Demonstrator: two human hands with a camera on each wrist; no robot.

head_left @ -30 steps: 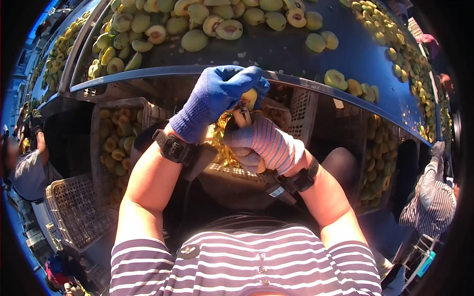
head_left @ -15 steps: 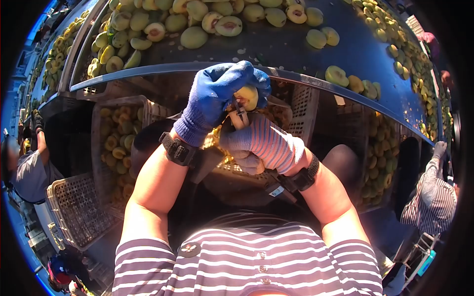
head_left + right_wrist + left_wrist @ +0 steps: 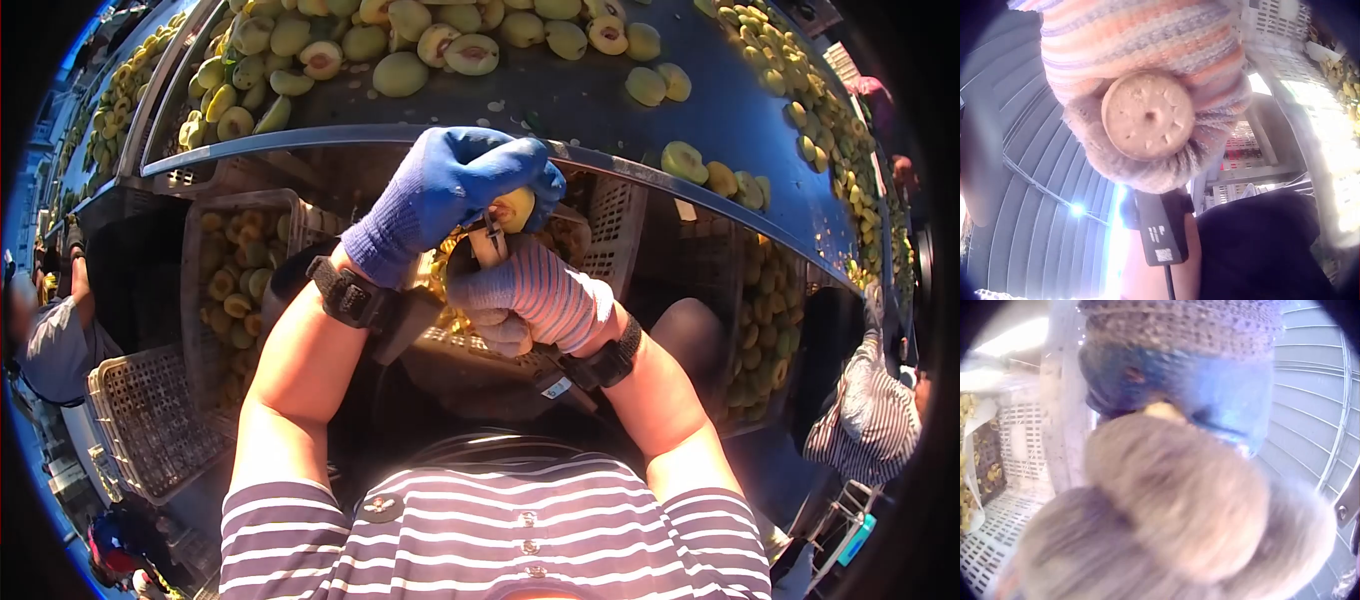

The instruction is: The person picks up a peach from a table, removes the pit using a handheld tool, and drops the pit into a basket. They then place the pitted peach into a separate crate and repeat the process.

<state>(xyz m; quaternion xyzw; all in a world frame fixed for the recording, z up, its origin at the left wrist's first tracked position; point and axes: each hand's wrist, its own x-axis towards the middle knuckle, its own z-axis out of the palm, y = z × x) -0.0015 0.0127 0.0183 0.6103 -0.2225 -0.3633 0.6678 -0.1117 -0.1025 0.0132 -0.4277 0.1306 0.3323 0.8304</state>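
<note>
In the head view my left hand (image 3: 470,180), in a blue coated glove, holds a yellow-green peach (image 3: 513,208) just below the table's edge. My right hand (image 3: 535,300), in a striped knit glove, grips a wooden-handled tool (image 3: 487,243) whose dark metal end meets the peach. The round wooden butt of the tool's handle (image 3: 1149,115) sticks out of the fist in the right wrist view. Blurred grey glove fingers (image 3: 1175,494) fill much of the left wrist view, before the blue glove (image 3: 1179,381). Most of the peach is hidden by the left fingers.
A metal-edged table (image 3: 600,110) bears many whole and halved peaches (image 3: 470,55). Crates of fruit (image 3: 240,270) stand below it at left and right. Beneath the hands is a crate with yellow pieces (image 3: 440,290). Another person (image 3: 865,405) works at far right.
Both hands stay together at the peach. The left hand tilted to show more of the fruit half a second ago, then turned back and shifted slightly right.
</note>
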